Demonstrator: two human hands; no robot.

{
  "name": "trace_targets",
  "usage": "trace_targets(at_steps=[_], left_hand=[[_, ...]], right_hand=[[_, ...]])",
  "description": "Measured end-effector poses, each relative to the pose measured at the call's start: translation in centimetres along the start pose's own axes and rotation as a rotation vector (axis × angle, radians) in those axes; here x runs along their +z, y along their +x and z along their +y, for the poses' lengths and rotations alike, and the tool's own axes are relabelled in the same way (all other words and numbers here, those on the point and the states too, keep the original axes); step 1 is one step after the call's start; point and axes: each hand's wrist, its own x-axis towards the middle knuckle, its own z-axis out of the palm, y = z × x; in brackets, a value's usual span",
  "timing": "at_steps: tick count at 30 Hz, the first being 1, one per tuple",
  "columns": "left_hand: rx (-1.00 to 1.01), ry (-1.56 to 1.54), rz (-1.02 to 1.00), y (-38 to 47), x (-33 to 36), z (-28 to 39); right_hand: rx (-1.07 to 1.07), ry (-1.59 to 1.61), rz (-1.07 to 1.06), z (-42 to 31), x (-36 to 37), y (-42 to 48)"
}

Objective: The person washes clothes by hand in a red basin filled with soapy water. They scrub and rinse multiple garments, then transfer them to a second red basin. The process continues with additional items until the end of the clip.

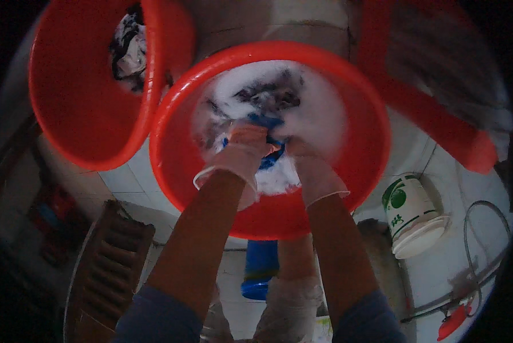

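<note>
A large red plastic tub [269, 49] stands before me, with white suds [321, 103] and wet laundry in it. My left hand [245, 145], in a loose pale glove, grips a blue cloth [271, 160] near the middle of the tub. On the other side of that cloth, my gloved right hand [301, 156] is closed on it too, its fingers blurred and partly hidden. Dark, foam-covered clothing [269, 94] floats just beyond both hands. Suds hide the lower parts of the cloth.
At the upper left, a second red tub [85, 107] holds dark and pale laundry [130, 55]. A white bucket [411, 210] with green print lies on the tiled floor to the right, near a thin hose [466, 218]. Brown slatted furniture [115, 257] stands lower left.
</note>
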Motion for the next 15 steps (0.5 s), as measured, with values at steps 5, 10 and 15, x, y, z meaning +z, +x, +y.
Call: trace_targets(at_steps=[5, 10, 15], left_hand=[[0.13, 0.1, 0.46, -6.6, -0.2, -0.7], [0.268, -0.2, 0.66, -15.7, 1.4, 0.3], [0.528, -0.821, 0.811, -18.6, -2.9, 4.0]], right_hand=[[-0.236, 0.431, 0.374, 1.5, -2.1, -12.2], [-0.148, 1.082, 0.083, 1.1, -8.5, -28.0], [-0.512, 1.276, 0.078, 4.8, -15.4, -39.4]])
